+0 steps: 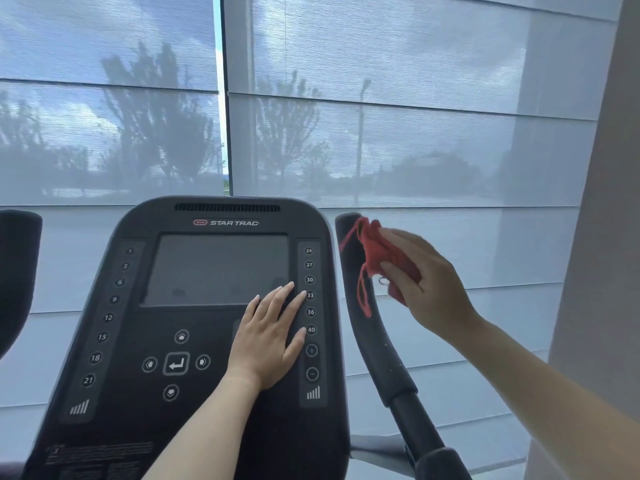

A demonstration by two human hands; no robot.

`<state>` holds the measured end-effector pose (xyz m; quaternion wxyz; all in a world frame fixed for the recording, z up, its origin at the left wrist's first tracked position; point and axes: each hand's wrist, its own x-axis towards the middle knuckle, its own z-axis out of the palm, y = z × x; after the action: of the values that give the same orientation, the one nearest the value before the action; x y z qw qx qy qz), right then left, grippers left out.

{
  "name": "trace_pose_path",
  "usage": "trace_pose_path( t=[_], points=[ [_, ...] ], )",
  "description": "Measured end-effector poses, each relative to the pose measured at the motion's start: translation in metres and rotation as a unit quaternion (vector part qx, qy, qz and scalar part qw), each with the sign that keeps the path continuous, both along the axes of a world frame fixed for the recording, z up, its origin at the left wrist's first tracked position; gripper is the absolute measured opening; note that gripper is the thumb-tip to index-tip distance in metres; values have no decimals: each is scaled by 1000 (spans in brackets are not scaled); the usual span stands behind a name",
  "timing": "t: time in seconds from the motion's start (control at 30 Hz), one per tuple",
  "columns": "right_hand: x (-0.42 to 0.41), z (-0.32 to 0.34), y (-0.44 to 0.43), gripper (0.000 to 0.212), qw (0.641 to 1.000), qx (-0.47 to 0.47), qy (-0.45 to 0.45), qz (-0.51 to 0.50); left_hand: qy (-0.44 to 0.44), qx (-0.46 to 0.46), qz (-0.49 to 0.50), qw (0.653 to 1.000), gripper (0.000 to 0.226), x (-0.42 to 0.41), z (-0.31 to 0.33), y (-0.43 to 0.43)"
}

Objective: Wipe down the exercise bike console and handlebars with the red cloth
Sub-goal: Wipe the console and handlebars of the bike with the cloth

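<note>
Gray window shades [415,133] hung behind the console [173,427]. Your left hand [270,341] lay flat on it, fingers straight, near its right edge (fingertips at the bottom corner of the screen [214,265]). Your right hand [429,285] pinched the red cloth [377,258] beside the top of the right handlebar [374,341].

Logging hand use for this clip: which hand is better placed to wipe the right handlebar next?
Right. The right hand grips the red cloth by the top of the right handlebar; the left hand lies flat on the console, without cloth.
</note>
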<state>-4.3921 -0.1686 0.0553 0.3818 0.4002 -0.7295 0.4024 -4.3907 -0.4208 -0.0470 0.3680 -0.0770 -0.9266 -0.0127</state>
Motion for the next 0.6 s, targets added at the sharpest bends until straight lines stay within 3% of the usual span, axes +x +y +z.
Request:
trace_pose_path(
  t=[0.2,0.3,0.43,0.6],
  points=[
    [-5,57,-23,41,997,-29,70,-27,-7,-2,7,1000,60,1,0,0],
    [-5,74,-47,37,998,62,10,-2,-10,-2,7,1000,61,1,1,0],
    [-11,65,-56,38,981,176,12,-81,-5,-1,2,1000,59,1,2,-1],
    [-5,49,-53,46,989,118,14,-89,-8,0,2,1000,59,2,2,-2]
  ],
)
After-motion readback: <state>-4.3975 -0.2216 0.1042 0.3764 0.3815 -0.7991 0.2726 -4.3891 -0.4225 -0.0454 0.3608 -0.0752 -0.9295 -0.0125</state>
